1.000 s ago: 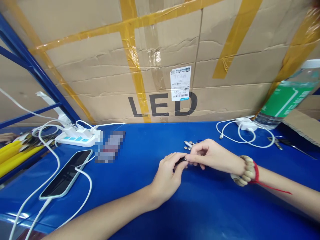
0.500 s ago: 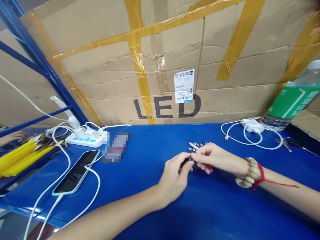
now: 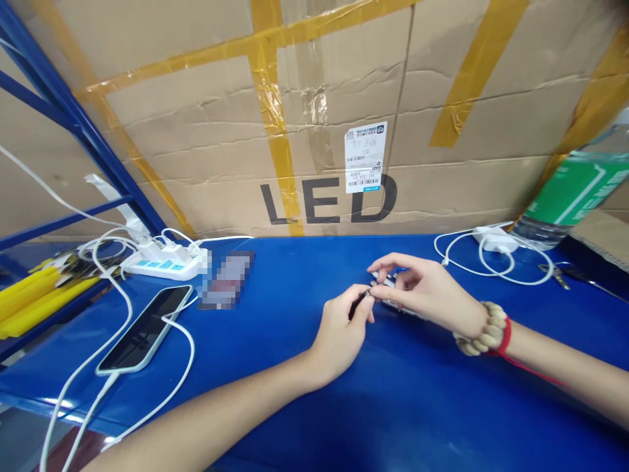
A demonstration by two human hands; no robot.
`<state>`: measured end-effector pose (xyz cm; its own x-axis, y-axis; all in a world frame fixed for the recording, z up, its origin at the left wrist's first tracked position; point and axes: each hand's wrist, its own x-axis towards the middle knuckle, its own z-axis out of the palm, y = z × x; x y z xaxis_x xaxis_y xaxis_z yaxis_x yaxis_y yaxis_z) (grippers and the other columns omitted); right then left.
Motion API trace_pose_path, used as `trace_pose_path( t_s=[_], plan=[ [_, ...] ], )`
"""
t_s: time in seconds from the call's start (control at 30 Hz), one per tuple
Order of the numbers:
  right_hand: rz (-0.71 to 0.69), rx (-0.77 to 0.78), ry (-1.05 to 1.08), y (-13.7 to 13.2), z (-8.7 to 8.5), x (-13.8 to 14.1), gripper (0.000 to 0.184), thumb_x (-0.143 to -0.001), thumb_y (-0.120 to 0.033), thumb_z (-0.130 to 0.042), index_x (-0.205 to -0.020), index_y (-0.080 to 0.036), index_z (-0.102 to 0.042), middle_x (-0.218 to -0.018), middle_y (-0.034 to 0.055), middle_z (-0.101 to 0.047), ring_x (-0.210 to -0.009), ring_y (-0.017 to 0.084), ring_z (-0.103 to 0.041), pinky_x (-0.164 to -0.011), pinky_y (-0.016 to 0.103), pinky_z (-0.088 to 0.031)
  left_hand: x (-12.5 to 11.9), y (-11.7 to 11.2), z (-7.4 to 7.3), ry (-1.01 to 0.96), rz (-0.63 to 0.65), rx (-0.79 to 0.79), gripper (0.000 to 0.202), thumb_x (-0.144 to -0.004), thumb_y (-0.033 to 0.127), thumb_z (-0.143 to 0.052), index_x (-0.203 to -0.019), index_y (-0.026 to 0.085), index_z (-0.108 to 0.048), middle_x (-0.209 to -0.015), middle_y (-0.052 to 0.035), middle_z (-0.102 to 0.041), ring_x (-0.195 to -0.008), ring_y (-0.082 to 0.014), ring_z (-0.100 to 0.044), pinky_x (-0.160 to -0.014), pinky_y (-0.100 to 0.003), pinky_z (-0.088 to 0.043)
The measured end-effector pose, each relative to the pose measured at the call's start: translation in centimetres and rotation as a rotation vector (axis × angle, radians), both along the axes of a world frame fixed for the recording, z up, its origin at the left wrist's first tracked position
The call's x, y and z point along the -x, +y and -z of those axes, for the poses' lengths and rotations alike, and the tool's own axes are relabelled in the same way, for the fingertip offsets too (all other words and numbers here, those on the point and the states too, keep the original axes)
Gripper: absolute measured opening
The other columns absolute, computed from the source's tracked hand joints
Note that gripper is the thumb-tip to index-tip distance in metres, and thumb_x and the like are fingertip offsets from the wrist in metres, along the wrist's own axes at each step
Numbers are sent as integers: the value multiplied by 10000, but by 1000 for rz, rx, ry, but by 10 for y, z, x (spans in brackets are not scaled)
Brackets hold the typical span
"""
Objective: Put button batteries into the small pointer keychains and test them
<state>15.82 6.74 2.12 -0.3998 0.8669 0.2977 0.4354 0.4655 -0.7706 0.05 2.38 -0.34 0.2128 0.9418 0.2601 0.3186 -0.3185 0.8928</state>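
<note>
My left hand (image 3: 340, 331) is closed in a pinch on a small dark piece (image 3: 360, 303), mostly hidden by the fingers; its kind cannot be made out. My right hand (image 3: 427, 288), with a bead bracelet and red cord at the wrist, reaches in from the right. Its thumb tip meets the piece at the left fingertips, while the index finger is stretched apart from the thumb, and I see nothing gripped between them. Beneath and behind the right fingers lie several small silvery metal parts (image 3: 382, 278), partly covered by that hand.
On the blue table (image 3: 295, 432), a charging phone (image 3: 147, 331), a power strip (image 3: 164, 262) and a blurred-out item (image 3: 226, 280) are at left. A large cardboard box (image 3: 211, 157) stands behind. White cable (image 3: 521, 282), keys (image 3: 560, 278) and a green-labelled bottle (image 3: 580, 190) are at right.
My right hand has opened from a pinch, its index finger lifting away from the thumb over the metal parts. The left hand keeps its hold. The view has shifted slightly.
</note>
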Motion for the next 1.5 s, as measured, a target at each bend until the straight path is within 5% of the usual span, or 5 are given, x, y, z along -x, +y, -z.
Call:
trace_pose_path(
  t_s=[0.17, 0.37, 0.5, 1.03, 1.5],
  plan=[
    [-142, -232, -78, -2, -8, -4, 258, -801, -403, -578, -840, -169, -680, -792, 52, -622, -494, 76, -530, -446, 195, -434, 1, 1, 3, -50, 37, 55, 237, -900, 261, -365, -746, 164, -517, -565, 50, -468, -480, -76, -386, -522, -201, -319],
    [-302, -602, -373, -3, -22, -13, 217, -889, -272, -477, -1011, -192, -638, -900, 61, -644, -673, 110, -610, -584, 204, -474, 2, 1, 6, -95, 57, 44, 260, -903, 276, -355, -726, 160, -506, -555, 43, -480, -528, -91, -443, -565, -207, -339],
    [-319, -688, -467, -4, -24, -16, 198, -899, -256, -460, -937, -200, -647, -892, 45, -652, -660, 100, -623, -579, 186, -471, 2, 0, 5, -95, 99, 65, 249, -906, 268, -347, -752, 162, -511, -543, 50, -462, -512, -88, -420, -545, -205, -325],
    [-266, -632, -250, -34, 9, -45, 207, -842, -94, -507, -939, -192, -661, -900, 53, -655, -725, 107, -638, -620, 178, -513, 0, -5, 1, -23, 424, 202, 214, -881, 252, -404, -782, 130, -549, -491, 54, -446, -454, -68, -401, -487, -177, -322],
    [-16, 50, 272, -44, 17, -21, 98, -709, -273, -695, -735, -180, -709, -826, 25, -622, -418, 34, -531, -397, 159, -473, 1, -7, -3, 95, 283, 15, 198, -873, 262, -452, -888, 150, -614, -558, 36, -518, -507, -84, -465, -515, -185, -349]
  ],
)
